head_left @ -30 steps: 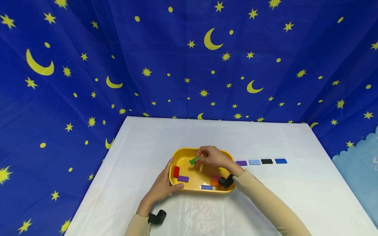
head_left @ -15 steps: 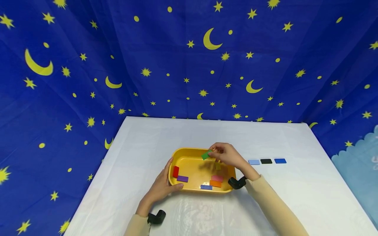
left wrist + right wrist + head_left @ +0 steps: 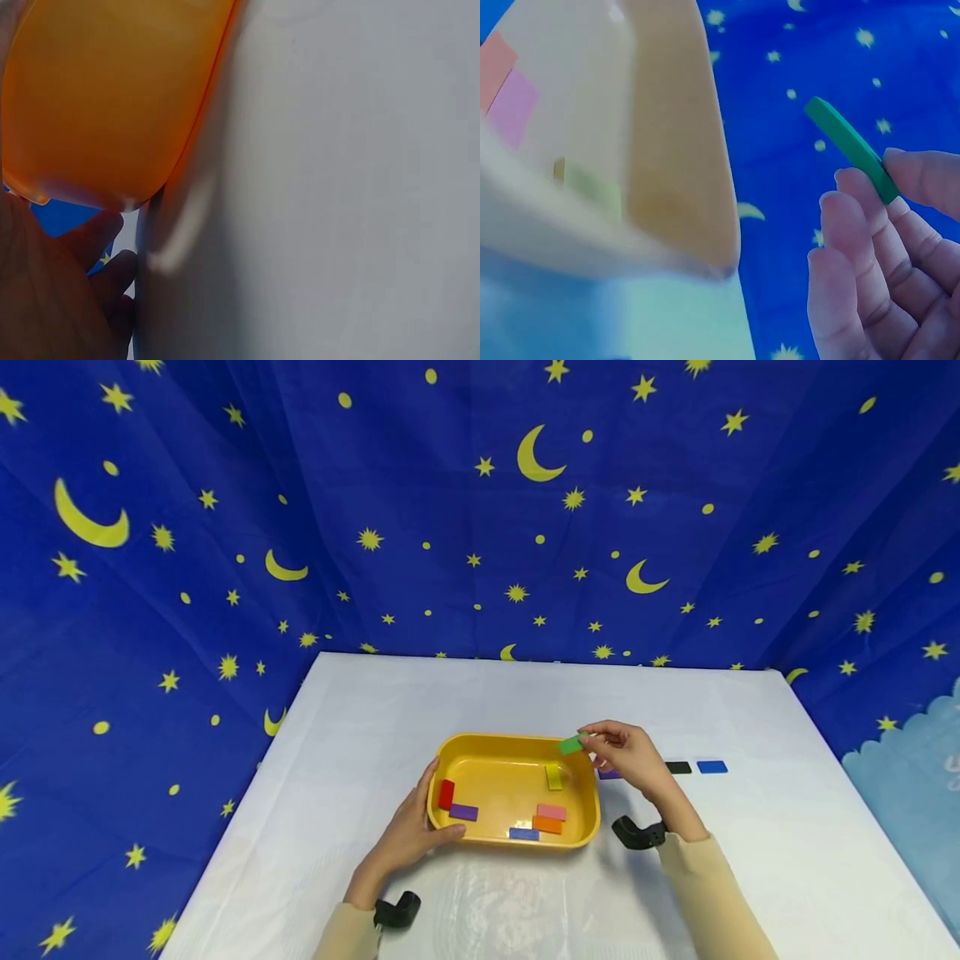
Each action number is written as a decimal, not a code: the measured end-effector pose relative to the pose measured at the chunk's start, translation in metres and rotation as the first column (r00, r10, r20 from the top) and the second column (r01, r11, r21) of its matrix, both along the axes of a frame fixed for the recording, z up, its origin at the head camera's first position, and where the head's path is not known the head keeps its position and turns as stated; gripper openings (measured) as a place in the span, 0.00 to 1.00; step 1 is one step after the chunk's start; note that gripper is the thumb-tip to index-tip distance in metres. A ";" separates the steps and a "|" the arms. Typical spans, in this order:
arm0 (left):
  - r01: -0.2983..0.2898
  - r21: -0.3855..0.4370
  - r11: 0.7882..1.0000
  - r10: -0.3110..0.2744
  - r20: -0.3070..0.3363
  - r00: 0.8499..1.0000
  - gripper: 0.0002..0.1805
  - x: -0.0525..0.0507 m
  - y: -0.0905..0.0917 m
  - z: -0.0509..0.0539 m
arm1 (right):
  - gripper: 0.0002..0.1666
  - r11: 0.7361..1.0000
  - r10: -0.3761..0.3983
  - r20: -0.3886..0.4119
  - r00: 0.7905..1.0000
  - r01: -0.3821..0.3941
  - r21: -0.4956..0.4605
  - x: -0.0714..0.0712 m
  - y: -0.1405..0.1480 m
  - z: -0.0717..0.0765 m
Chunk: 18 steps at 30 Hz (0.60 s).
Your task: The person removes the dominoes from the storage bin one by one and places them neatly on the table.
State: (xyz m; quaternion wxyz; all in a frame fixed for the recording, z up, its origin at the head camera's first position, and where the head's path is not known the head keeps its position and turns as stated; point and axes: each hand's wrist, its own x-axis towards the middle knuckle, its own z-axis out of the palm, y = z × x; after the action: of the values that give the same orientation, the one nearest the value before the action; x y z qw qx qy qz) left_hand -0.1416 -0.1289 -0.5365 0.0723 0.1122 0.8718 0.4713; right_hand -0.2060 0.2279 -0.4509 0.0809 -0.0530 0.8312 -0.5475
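My right hand (image 3: 626, 758) pinches a green block (image 3: 572, 744) by one end, above the right rim of the yellow tray (image 3: 510, 842). In the right wrist view the green block (image 3: 851, 146) juts out between thumb and fingers. My left hand (image 3: 408, 827) holds the tray's left end, thumb on the front rim and fingers along the side. Inside the tray lie a red block (image 3: 447, 794), a purple block (image 3: 463, 812), a yellow block (image 3: 553, 777), a pink block (image 3: 551, 812), an orange block (image 3: 547, 825) and a blue block (image 3: 523, 834).
Right of the tray, a row on the white table (image 3: 375, 710) shows a purple block (image 3: 609, 774), a black block (image 3: 678, 767) and a blue block (image 3: 712, 767). My right hand covers part of this row. A blue star-patterned cloth (image 3: 450, 510) hangs behind the table.
My right hand has carried the green block rightward from over the middle of the tray to its right rim. The yellow block is now in full view. My left hand has stayed on the tray.
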 end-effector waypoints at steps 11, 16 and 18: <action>0.007 -0.002 1.000 -0.007 0.006 1.000 0.59 0.000 0.000 0.001 | 0.29 0.987 -0.160 0.068 0.985 0.161 -0.004 0.016 0.041 -0.017; 0.007 -0.001 1.000 -0.007 0.014 1.000 0.59 0.001 0.000 0.002 | 0.29 0.984 -0.181 0.113 0.977 0.179 0.021 0.020 0.055 -0.028; 0.006 -0.003 1.000 -0.006 0.016 1.000 0.59 0.002 0.000 0.001 | 0.29 0.983 -0.185 0.141 0.973 0.183 0.033 0.021 0.059 -0.034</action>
State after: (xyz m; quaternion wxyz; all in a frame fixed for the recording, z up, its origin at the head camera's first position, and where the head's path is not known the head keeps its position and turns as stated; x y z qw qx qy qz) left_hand -0.1400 -0.1294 -0.5351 0.0807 0.1111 0.8717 0.4704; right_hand -0.1848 0.2868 -0.4847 0.0898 0.0645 0.8300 -0.5467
